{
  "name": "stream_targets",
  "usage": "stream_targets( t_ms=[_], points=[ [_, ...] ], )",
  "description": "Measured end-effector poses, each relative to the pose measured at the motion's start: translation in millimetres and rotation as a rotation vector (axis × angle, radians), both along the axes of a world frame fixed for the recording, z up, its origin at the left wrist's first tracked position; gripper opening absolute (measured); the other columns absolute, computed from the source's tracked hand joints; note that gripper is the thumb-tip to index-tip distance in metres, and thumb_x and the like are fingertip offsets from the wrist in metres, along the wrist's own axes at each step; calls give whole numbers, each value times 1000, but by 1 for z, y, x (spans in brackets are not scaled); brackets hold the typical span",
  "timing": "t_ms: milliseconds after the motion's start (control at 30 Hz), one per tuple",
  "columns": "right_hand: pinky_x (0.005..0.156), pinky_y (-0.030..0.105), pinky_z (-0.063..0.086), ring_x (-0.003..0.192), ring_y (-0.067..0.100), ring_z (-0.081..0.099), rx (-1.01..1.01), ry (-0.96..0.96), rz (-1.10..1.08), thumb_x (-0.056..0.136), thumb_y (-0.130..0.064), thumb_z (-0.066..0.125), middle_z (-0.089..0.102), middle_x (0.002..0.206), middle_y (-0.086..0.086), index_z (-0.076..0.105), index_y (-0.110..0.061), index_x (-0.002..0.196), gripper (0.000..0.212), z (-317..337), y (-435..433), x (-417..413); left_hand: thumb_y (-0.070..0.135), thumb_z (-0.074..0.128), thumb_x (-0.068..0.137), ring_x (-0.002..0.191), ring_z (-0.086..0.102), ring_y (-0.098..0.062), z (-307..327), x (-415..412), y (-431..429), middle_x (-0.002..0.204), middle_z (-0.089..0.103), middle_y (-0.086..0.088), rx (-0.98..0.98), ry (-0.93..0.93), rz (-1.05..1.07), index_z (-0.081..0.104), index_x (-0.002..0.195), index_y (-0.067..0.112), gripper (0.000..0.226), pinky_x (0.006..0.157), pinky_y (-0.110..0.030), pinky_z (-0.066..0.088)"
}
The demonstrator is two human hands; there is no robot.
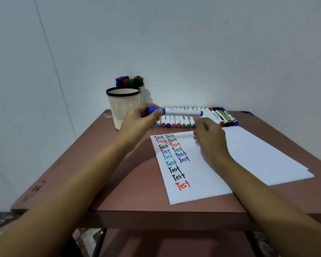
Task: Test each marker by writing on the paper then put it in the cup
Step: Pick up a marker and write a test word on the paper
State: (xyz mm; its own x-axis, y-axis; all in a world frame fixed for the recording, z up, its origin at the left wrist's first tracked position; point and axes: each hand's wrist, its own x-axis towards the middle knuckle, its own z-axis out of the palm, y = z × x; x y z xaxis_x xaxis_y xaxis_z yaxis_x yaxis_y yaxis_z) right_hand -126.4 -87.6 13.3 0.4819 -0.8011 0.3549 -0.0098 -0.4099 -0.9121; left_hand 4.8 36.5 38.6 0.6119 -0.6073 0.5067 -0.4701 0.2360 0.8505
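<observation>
Fingers [159, 111] of left hand [137, 123] pinch blue marker [182, 112] horizontally, cap [154, 110] leftward.

Both bare forearms reach forward, hands raised close together.
The left hand [139, 120] curls its fingers and thumb round the blue end of a marker [182, 113], holding it level. The right hand [209, 140], back to the camera and blurred, hangs just below the marker's other end with its fingers bent under; whether they touch it cannot be told.
</observation>
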Motion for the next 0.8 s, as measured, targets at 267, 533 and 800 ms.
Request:
stream_targets(
  t_ms=[267,533,800],
  points=[
    [106,28,31,131,18,40,-582,686,102,98,-31,44,49,141,5,52,-12,135,42,-22,-4,3,20,59,88,57,56,-3,82,57,-4,72,58,0,67,-267,335,61,92,10,11,55,-18,47],
    [105,26,33,131,15,38,-631,743,93,99,-34,41,46,143,1,48,-17,138,43,-20,-2,4,22,49,94,74,50,-27,135,128,-26,86,53,-14,427,-395,498,50,92,5,17,55,-29,43],
    [103,24,33,130,14,38,-660,726,86,99,-35,40,46,141,-2,47,-19,139,43,-22,-4,5,20,49,95,82,50,-29,156,151,-42,95,48,-17,723,-455,479,48,100,0,21,59,-29,47]
  ],
)
